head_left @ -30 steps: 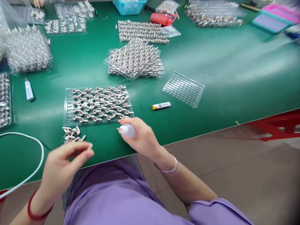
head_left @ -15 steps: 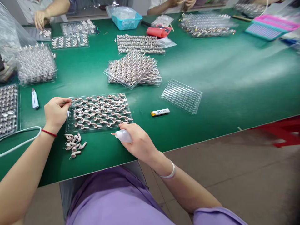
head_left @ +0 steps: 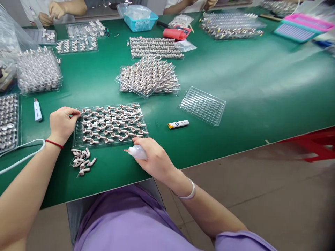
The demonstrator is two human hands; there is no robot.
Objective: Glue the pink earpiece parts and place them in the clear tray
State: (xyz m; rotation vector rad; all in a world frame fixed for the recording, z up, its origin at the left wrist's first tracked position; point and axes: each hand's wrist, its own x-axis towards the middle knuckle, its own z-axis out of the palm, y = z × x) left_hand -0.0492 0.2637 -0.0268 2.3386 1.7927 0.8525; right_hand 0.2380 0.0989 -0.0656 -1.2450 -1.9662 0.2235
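A clear plastic tray (head_left: 78, 139) holding rows of white earbud shells (head_left: 107, 131) lies in front of me. My left hand (head_left: 63, 122) is at its upper left corner, thumb and forefinger pinched on the end of an earbud shell (head_left: 84, 111) there. My right hand (head_left: 157, 158) is wrapped round a small translucent squeeze bottle (head_left: 139, 152), its thin tip pointing left. That hand is by the tray's lower right corner, with the forefinger close to the shells. A loose pile of earbud shells (head_left: 82, 161) lies below the tray, thin wires sticking out.
Right of the tray are a white lighter (head_left: 178, 124) and an unfilled clear tray (head_left: 202, 106). Stacked trays of shells (head_left: 148, 76) stand behind. A box cutter (head_left: 37, 109) and a white cable (head_left: 23, 157) lie left. Across the table a co-worker's hands (head_left: 56, 12) are at work.
The co-worker's hand at the back left has lifted off the tray and joined the other hand. My own hands stay almost still, and the view has shifted slightly.
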